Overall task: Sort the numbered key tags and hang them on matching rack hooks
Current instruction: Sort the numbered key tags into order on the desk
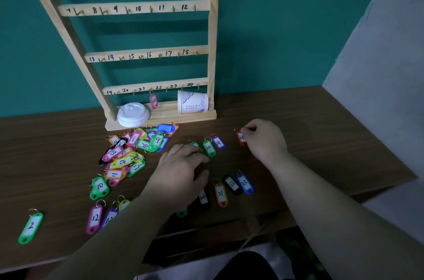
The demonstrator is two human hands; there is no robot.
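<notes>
Both hands are low over the middle of the table (321,119). The right hand (263,140) has its fingers curled and pinches the red tag (241,138) marked 23 at its ring end, right of centre. The left hand (183,165) lies palm down with fingers loosely spread, gripping nothing; its fingertips partly cover a green tag whose number is hidden.

Between the hands lie the green tag 20 (209,148) and, just beside it, the purple tag 21 (218,142). Nearer the front edge a row runs left to right: the black tag 20 (203,198), partly under the left wrist, the orange tag 21 (221,193), the black tag 22 (232,184) and the blue tag 23 (245,183).

At the back edge stands the wooden rack (212,50), its bars numbered 7 to 24 by the hooks. One pink tag 22 (153,101) hangs from the lowest bar. On the rack's base a paper cup (192,102) lies on its side, and a white lid (133,114) leans at the base's left end.

Left of the left hand is the loose pile of tags (128,151), overlapping, just in front of the rack. Toward the front left corner lie the green tag 10 (99,187), the pink tag 12 (94,219) and, well apart, the green tag 2 (31,227).
</notes>
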